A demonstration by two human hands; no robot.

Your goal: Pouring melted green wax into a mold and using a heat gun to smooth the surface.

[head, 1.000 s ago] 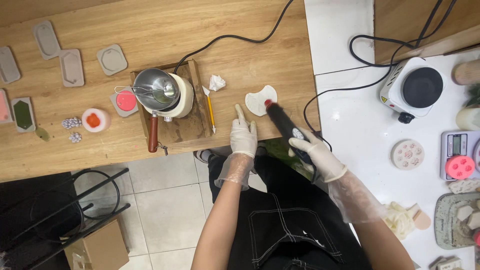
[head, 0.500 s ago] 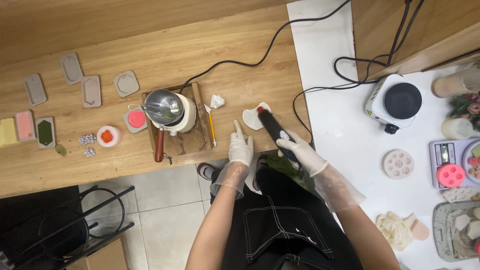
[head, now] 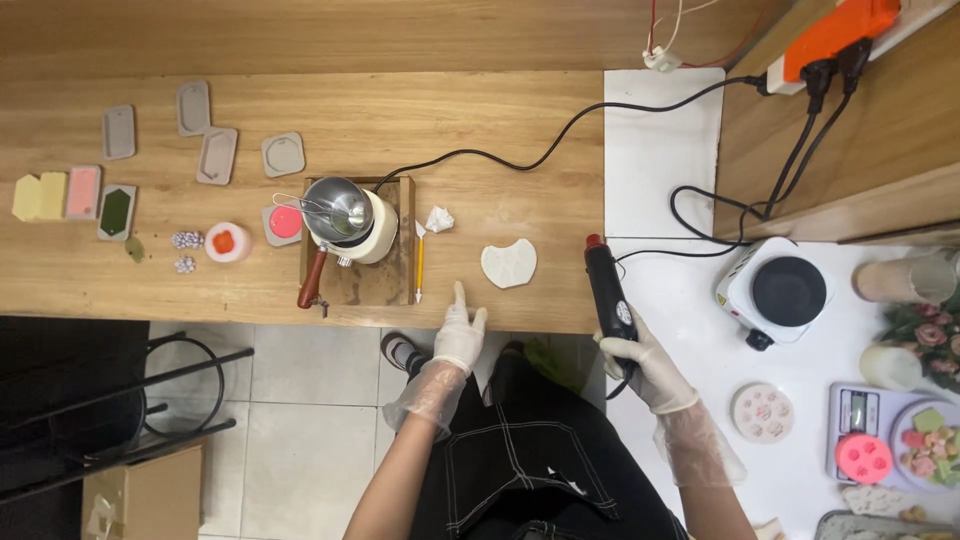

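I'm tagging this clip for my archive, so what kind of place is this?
Probably a small craft workshop for candle or wax casting. A melting pot sits on the wooden bench beside rows of small moulds, and the right hand holds a heat gun near a white heart-shaped cast.

I see a long wooden bench (head: 300, 110) carrying a wooden tray (head: 375, 285), a yellow pencil (head: 419, 268), a crumpled white tissue (head: 438, 219), a white heart-shaped mould (head: 508, 264), 4 grey moulds (head: 216, 155) and a black cable (head: 500, 160).
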